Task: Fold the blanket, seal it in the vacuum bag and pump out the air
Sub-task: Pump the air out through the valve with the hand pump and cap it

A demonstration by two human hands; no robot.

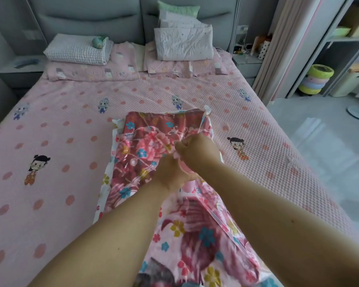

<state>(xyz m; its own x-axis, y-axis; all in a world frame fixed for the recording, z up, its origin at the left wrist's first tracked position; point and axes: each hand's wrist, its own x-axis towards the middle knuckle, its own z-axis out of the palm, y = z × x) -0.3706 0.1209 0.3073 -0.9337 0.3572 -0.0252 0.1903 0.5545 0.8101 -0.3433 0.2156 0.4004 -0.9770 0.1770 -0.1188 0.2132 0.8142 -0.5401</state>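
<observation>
Under and all around both hands spreads the bed [75, 125], its pink waffle-textured cover dotted with salmon spots and small cartoon figures. Directly beneath the hands lies the vacuum bag [112, 154], a flat rectangle of glossy, crinkled clear plastic with white flower-printed edges, running from beyond the hands back toward the person. Inside it, showing through the film, is the folded blanket [145, 139], soft and plush, dark red and pink with large flowers and small blue and yellow blossoms. Far beyond the hands, at the headboard, sit a checked folded quilt [77, 50] and a pale folded one [182, 44]. Between the hands stands the pump [188, 186], a pink cylinder rising from the bag's surface. The left hand [170, 175] wraps around its body; the right hand [197, 151], just above and touching the left, is closed in a fist around its top
</observation>
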